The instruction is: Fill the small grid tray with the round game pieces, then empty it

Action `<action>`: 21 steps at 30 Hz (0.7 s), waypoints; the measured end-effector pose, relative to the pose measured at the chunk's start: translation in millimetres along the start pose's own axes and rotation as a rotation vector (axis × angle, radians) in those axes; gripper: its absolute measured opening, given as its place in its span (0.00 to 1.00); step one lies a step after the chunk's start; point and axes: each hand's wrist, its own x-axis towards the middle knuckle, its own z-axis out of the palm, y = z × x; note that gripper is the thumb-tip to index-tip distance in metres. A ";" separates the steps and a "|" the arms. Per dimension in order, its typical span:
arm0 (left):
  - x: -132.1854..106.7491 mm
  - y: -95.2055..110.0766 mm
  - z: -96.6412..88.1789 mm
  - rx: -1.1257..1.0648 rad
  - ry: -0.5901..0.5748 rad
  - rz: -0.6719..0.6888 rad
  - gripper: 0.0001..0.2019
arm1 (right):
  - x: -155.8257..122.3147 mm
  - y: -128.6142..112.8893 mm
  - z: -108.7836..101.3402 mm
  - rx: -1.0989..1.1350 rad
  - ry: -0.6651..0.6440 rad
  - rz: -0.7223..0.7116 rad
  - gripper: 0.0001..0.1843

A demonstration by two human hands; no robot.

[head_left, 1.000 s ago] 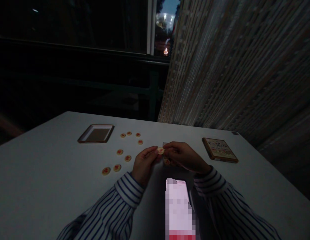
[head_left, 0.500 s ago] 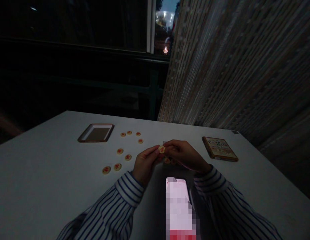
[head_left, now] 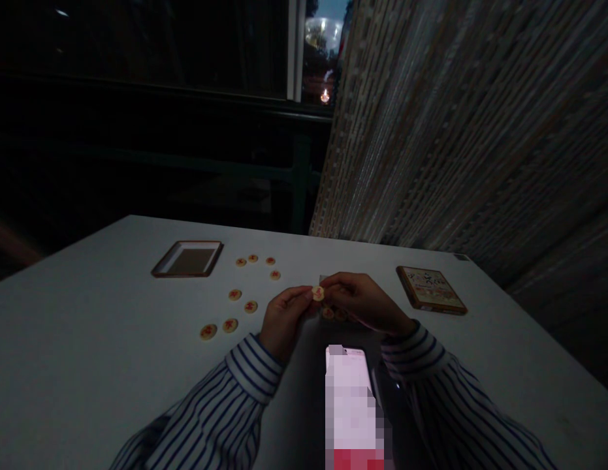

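My left hand [head_left: 283,320] and my right hand [head_left: 363,301] meet above the white table [head_left: 88,352], and both pinch one round cream game piece [head_left: 318,293] with a red mark. More such pieces [head_left: 333,314] lie under my right hand, partly hidden. Several others [head_left: 235,294] are scattered flat on the table to the left of my hands. Both sleeves are white with blue stripes.
An open shallow box tray [head_left: 187,258] sits at the back left of the pieces. A printed box lid [head_left: 430,289] lies to the right. A lit phone [head_left: 351,405] stands close in front of me. A woven blind [head_left: 480,130] hangs on the right; dark windows are behind.
Both hands with the pinched piece have shifted slightly up and away from me. The scattered pieces, tray and lid have not moved.
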 end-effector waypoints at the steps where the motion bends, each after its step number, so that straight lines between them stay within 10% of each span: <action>1: -0.1 0.2 0.2 -0.004 0.003 -0.002 0.12 | 0.0 0.1 0.1 -0.012 0.007 -0.001 0.12; 21: -0.4 -0.1 0.1 0.057 -0.013 0.027 0.15 | -6.4 -7.6 -5.5 -0.756 0.053 -0.407 0.15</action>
